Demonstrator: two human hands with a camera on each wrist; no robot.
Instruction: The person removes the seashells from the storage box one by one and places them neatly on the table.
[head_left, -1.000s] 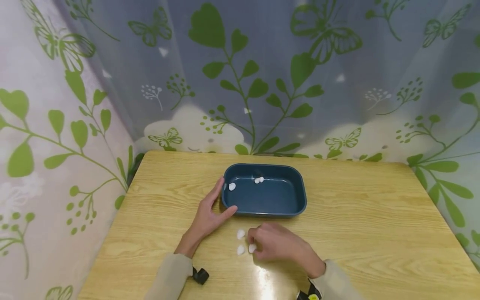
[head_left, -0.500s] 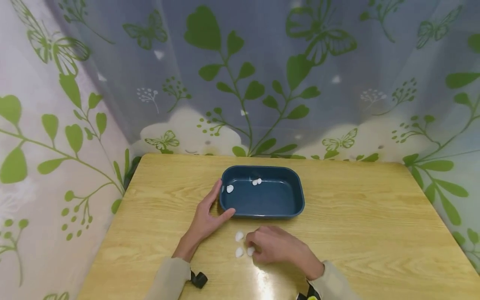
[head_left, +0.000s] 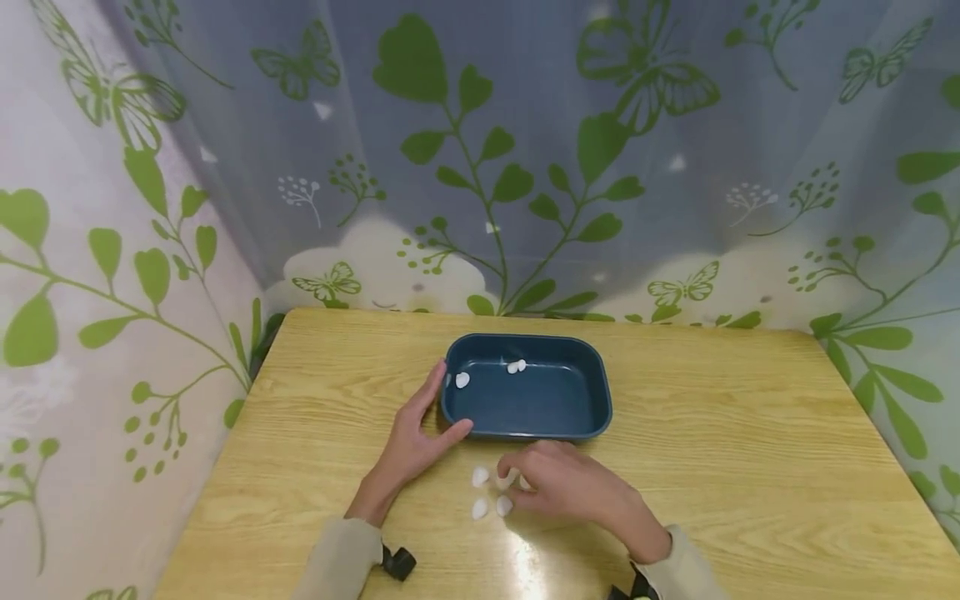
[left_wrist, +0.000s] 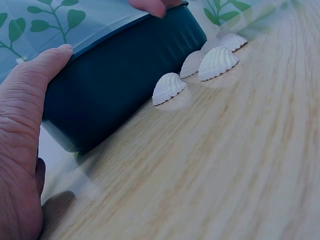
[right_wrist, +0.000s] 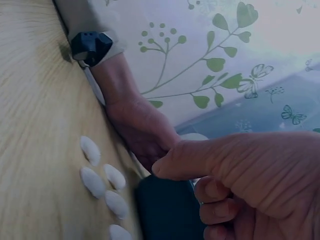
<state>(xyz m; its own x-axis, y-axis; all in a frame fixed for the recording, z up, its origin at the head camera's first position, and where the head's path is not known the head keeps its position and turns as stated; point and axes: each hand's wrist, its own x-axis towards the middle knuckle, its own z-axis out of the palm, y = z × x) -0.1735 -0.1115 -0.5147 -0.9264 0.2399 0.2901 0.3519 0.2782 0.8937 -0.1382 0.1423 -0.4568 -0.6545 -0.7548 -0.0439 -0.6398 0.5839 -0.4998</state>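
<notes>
Where leaf-print curtains point(head_left: 525, 75) hang, wood-grained table point(head_left: 720, 433); hands point(head_left: 412, 440) point(head_left: 566, 485), basin point(head_left: 540, 407), shells point(head_left: 479, 507)

My wood-grained counter point(head_left: 720, 425) spans the lower frame — blue basin point(head_left: 536, 404) near centre, white shells point(head_left: 480, 507) just below it.

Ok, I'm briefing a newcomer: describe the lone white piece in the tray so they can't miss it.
On the wooden table, find the dark blue tray. At its left end, beside the left hand, lies the white piece; unlike the close pair to its right, it sits alone.
</notes>
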